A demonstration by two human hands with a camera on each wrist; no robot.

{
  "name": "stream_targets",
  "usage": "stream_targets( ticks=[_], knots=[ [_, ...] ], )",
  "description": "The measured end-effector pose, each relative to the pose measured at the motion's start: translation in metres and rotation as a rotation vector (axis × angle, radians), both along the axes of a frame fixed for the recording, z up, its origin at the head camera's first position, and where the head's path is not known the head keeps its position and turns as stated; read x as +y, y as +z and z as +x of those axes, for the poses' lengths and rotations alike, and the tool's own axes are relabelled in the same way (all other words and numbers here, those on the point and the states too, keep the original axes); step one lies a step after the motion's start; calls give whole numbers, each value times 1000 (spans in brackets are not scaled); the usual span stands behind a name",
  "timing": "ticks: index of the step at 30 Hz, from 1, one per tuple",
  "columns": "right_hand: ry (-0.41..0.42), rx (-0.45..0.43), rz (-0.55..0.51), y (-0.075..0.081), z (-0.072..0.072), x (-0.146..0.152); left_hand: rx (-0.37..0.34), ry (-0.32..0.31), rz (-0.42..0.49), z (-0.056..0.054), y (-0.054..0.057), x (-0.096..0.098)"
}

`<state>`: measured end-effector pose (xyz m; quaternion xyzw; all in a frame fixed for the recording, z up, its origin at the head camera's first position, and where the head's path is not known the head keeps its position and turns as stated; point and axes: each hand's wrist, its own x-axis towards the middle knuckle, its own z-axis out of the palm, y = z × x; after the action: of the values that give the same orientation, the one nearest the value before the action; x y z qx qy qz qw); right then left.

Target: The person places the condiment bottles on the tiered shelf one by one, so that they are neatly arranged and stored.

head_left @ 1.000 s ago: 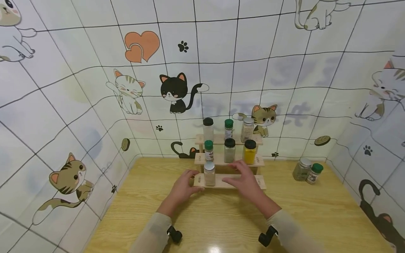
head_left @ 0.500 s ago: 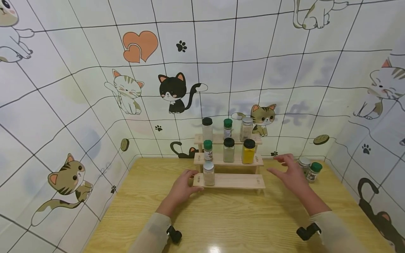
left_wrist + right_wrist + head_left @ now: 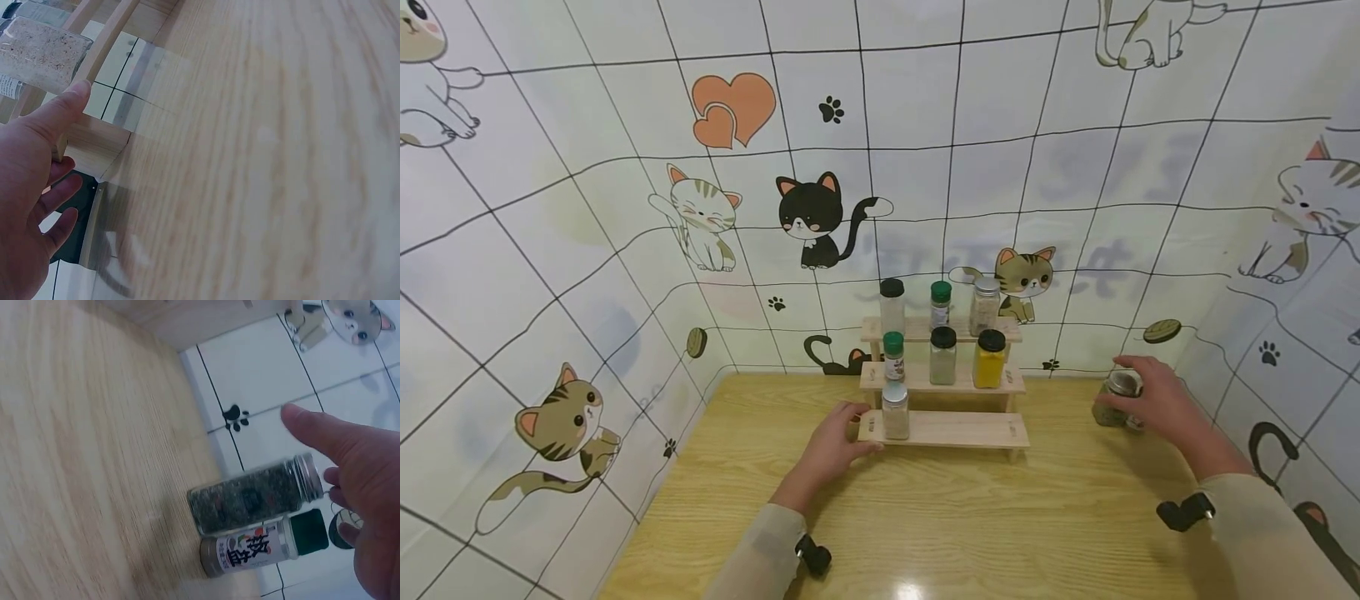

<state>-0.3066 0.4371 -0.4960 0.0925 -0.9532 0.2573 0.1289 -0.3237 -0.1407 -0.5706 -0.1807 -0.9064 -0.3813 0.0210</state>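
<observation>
A three-tier wooden spice rack (image 3: 962, 429) stands against the wall. My left hand (image 3: 823, 446) grips the left end of its bottom shelf, with the thumb on the front edge. Close to that thumb is a silver-lidded jar of pale granules (image 3: 44, 53). Off to the right, my right hand (image 3: 1165, 404) hovers at a silver-lidded jar of dried herbs (image 3: 247, 497), thumb and fingers spread around the lid without visible contact. Beside this jar stands a green-capped seasoning shaker (image 3: 253, 550), mostly hidden by the hand in the head view.
Several jars fill the upper tiers, among them a yellow jar (image 3: 989, 362) and a green-lidded shaker (image 3: 940, 304). The wooden table (image 3: 880, 517) ends at walls (image 3: 917, 125) covered with a cat-print sheet.
My right hand has moved from the bottom shelf across to the two containers at the right. The left hand stays on the rack's end.
</observation>
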Motion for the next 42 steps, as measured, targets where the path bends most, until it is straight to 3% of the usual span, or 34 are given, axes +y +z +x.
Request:
stream_targets(
  ticks=[8,15,23,27,32,42],
  knots=[
    [40,-200,50,4,-10,21,-5,-5,8,0,3,0],
    [36,-238,88,2,-16,28,-2,-14,3,-1,4,2],
    [-6,-174,68,-1,-17,27,1,-10,2,0,5,3],
    [-41,-92,26,-1,-16,20,-8,-5,3,0,3,2],
    [-34,25,-24,5,-12,5,-9,0,-1,-2,0,1],
    [20,73,-188,4,3,-29,-8,0,2,-1,-2,0]
  ],
)
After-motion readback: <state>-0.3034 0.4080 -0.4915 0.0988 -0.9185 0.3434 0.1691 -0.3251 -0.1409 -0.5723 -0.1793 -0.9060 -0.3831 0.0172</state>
